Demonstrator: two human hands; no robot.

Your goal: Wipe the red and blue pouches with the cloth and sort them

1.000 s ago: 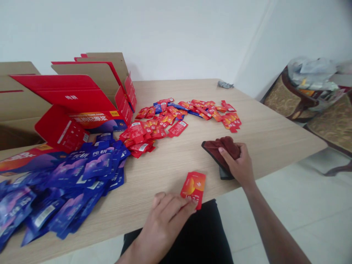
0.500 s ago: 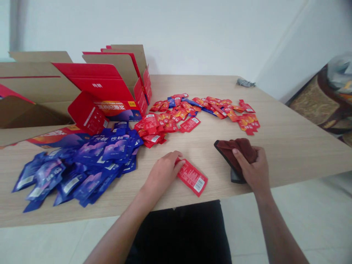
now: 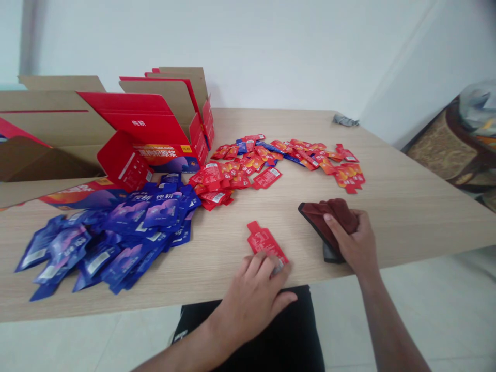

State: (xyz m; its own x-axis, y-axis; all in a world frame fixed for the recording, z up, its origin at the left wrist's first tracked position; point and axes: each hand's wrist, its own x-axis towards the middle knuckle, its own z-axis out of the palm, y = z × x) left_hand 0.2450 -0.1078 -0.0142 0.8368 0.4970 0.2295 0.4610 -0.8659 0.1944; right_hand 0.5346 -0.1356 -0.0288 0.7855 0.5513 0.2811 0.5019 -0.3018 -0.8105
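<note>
A single red sachet lies flat on the table in front of me, its narrow spout end pointing away. My left hand rests its fingertips on the near end of this sachet, covering part of it, with the thumb held apart. To the right, my right hand grips a folded brown cloth with a black edge. A dark grey block-like piece shows beneath the cloth; I cannot make out what it is.
Blue sachets lie heaped at the left, before open red cartons. Red sachets are piled mid-table, trailing toward more red sachets at the right. A grey cloth sits at the far edge.
My left hand has let go of the sachet's far end and moved nearer and right, onto its near end. The right hand still grips the brown cloth, nearly unmoved.
</note>
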